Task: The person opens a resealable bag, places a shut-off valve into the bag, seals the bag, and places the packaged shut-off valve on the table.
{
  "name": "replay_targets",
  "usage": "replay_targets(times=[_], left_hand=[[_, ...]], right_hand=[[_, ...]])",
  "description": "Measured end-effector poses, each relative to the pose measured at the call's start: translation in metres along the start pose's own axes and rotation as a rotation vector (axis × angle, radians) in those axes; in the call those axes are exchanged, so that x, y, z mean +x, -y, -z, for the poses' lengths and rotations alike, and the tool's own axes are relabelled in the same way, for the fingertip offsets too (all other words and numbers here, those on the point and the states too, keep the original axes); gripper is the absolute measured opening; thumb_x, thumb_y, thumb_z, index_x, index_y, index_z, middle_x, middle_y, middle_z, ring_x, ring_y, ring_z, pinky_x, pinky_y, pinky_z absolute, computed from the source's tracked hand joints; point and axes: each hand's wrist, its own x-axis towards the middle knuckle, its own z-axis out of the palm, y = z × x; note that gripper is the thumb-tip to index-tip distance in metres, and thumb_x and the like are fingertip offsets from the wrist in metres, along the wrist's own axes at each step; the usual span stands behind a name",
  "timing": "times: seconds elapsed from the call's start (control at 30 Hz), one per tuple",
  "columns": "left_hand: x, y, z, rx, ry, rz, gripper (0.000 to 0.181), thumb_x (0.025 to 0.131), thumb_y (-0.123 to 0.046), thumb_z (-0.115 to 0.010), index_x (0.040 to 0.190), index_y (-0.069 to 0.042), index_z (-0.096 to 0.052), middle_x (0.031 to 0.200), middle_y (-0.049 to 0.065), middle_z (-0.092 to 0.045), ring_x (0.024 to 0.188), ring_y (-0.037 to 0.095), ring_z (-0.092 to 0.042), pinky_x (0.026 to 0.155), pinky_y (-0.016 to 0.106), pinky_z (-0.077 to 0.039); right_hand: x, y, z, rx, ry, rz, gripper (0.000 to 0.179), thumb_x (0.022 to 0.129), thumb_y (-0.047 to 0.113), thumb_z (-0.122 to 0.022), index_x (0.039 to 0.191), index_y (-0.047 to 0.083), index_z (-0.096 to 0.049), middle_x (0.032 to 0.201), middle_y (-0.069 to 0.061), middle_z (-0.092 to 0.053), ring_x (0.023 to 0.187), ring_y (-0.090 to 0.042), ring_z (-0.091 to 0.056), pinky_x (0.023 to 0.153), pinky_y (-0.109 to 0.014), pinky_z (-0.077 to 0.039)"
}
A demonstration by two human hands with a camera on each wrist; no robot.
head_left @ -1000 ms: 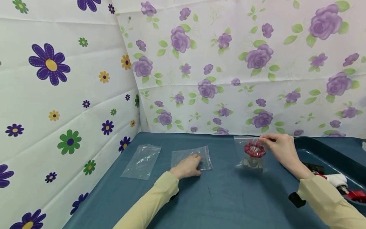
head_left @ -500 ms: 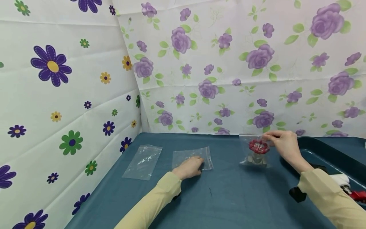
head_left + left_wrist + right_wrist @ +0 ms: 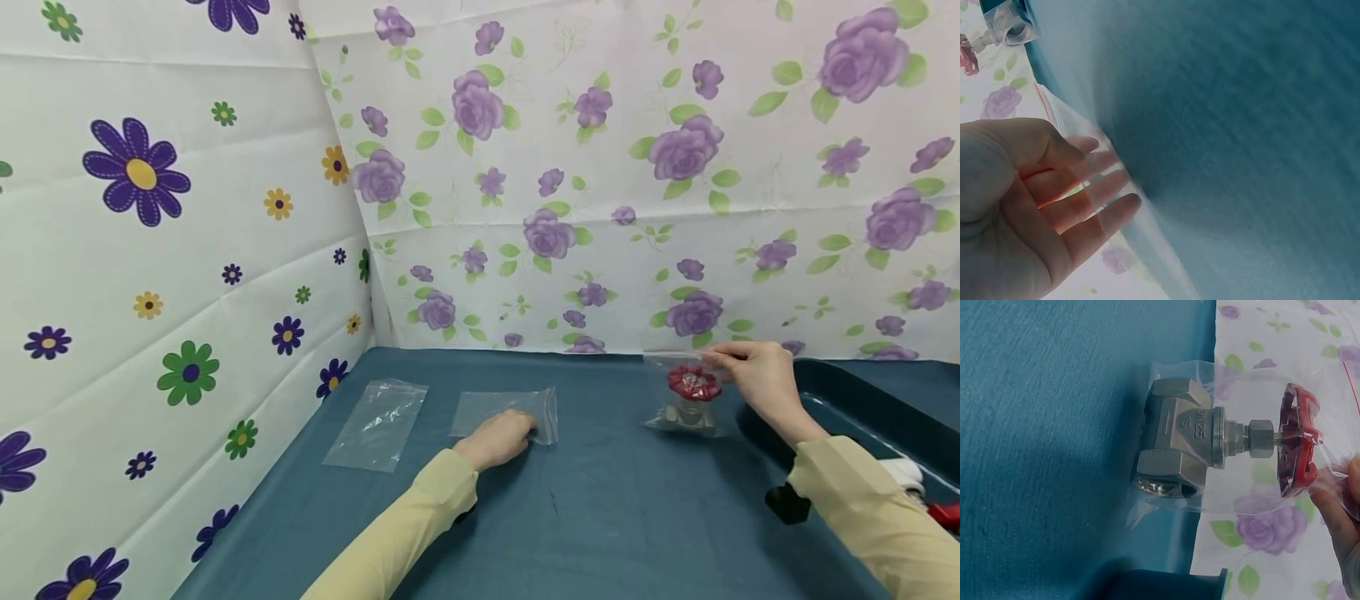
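Observation:
My right hand [image 3: 761, 379] pinches the upper right corner of a clear zip bag [image 3: 1235, 387], which hangs upright with a gate valve [image 3: 1185, 431] inside. The valve has a silver metal body and a red handwheel [image 3: 693, 382]. My left hand [image 3: 495, 437] is at a flat clear zip bag [image 3: 480, 404] on the table. In the left wrist view, its fingers [image 3: 1107, 219] show through the plastic of this zip bag [image 3: 1063, 115], with the thumb on the near side, pinching its edge. Another flat zip bag [image 3: 375, 425] lies farther left.
A dark tray [image 3: 885, 396] stands at the right, holding a white piece [image 3: 903, 473] and a red piece [image 3: 945, 514], partly hidden by the right sleeve. Flowered sheets [image 3: 525, 167] rise behind and left of the blue table [image 3: 585, 517].
My right hand has carried the bagged valve a little to the right. The left hand's fingers have curled at the middle bag, whose zip end has shifted slightly.

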Motion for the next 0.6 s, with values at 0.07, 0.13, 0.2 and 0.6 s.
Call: replay_targets(times=[0.07,0.13,0.2,0.6], left_hand=[[0.000,0.000,0.000,-0.001,0.001,-0.003,0.017,0.087,0.002,-0.054,0.093,-0.006,-0.067,0.084,0.003,-0.062,0.079,0.014,-0.058,0.063,0.026,-0.044],[0.000,0.000,0.000,-0.003,0.005,-0.002,0.017,0.087,0.002,-0.054,0.095,-0.005,-0.067,0.085,0.004,-0.063,0.080,0.014,-0.058,0.064,0.025,-0.045],[0.000,0.000,0.000,-0.005,0.008,-0.003,0.018,0.087,0.002,-0.054,0.095,-0.005,-0.067,0.086,0.004,-0.063,0.080,0.014,-0.058,0.065,0.025,-0.045],[0.001,0.002,-0.001,-0.015,0.011,-0.008,0.019,0.088,0.003,-0.052,0.095,-0.005,-0.068,0.086,0.004,-0.063,0.077,0.013,-0.058,0.063,0.024,-0.045]], right_hand=[[0.000,-0.004,0.000,0.005,0.001,-0.017,0.026,0.092,0.014,-0.055,0.099,-0.008,-0.066,0.090,-0.024,-0.063,0.071,-0.030,-0.064,0.059,-0.040,-0.052],[0.001,-0.006,0.001,0.015,0.007,-0.034,0.027,0.092,0.014,-0.054,0.100,-0.009,-0.065,0.091,-0.025,-0.063,0.073,-0.030,-0.064,0.060,-0.040,-0.051],[0.001,-0.009,0.001,0.023,0.010,-0.052,0.027,0.093,0.014,-0.053,0.101,-0.010,-0.064,0.092,-0.025,-0.062,0.075,-0.029,-0.064,0.061,-0.038,-0.052],[0.019,-0.054,-0.004,0.078,0.037,-0.143,0.035,0.091,0.028,-0.055,0.099,-0.004,-0.066,0.089,-0.018,-0.064,0.066,-0.019,-0.065,0.051,-0.034,-0.052]])
